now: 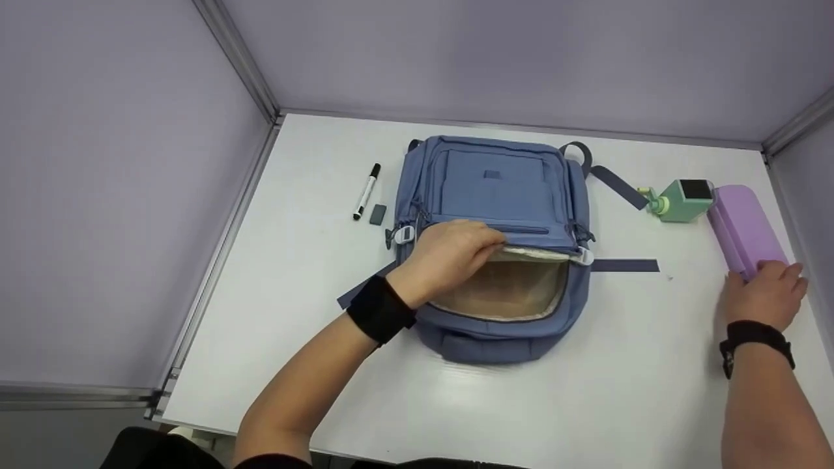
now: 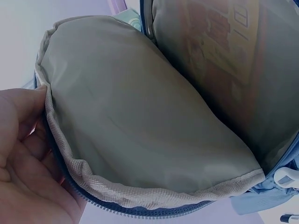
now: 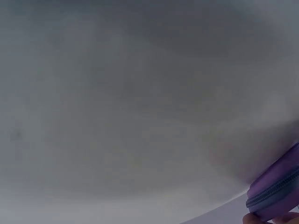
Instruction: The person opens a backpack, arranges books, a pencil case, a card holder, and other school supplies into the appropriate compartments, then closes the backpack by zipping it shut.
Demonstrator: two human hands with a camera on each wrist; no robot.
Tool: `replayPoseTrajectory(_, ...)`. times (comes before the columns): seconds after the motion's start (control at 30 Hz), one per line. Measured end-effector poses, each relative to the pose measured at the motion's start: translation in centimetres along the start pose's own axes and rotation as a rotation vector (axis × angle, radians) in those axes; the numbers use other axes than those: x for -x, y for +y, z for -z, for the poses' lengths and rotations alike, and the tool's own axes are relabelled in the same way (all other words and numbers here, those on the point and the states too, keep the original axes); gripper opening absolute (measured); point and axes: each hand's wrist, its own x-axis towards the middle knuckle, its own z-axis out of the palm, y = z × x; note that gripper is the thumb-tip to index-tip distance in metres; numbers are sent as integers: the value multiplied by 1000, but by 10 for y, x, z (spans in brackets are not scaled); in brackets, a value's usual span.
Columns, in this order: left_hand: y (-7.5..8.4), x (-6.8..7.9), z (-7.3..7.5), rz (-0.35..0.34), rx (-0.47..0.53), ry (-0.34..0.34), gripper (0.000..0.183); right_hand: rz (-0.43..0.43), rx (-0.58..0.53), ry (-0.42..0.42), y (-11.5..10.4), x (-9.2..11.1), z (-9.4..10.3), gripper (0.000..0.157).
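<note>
The backpack [image 1: 493,185] lies on the middle of the table [image 1: 651,352], its opening [image 1: 515,290] at the near half and the left hand [image 1: 453,251] at the opening's upper edge. Left of the backpack lies the marker [image 1: 367,192], with the eraser [image 1: 378,214] between its near end and the bag. One strap [image 1: 619,187] runs out from the bag's far right side towards the pencil sharpener [image 1: 685,205]; a second strap [image 1: 625,265] lies nearer, also to the right. Just right of the sharpener, along the table's right side, lies the pencil case [image 1: 747,225], with the right hand [image 1: 767,293] on its near end. A wall [image 1: 488,58] stands behind the table.
</note>
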Motion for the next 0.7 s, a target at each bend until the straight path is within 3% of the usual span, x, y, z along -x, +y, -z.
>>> replayPoseTrajectory(0.17,-1,1,1,11,-5,-10,27,-46,-8,0,2,1,2,71)
replayPoseTrajectory(0.3,-1,1,2,19,-11,-27,27,-86,28,-73,1,0,11,88)
replayPoseTrajectory(0.47,0,0,2,30,-15,-46,27,-137,-12,-164,1,4,22,92)
replayPoseTrajectory(0.57,1,-1,2,33,-10,-53,27,-163,-62,-162,1,10,24,88)
replayPoseTrajectory(0.7,3,-2,2,29,-1,-52,27,-162,-111,-78,0,14,28,87)
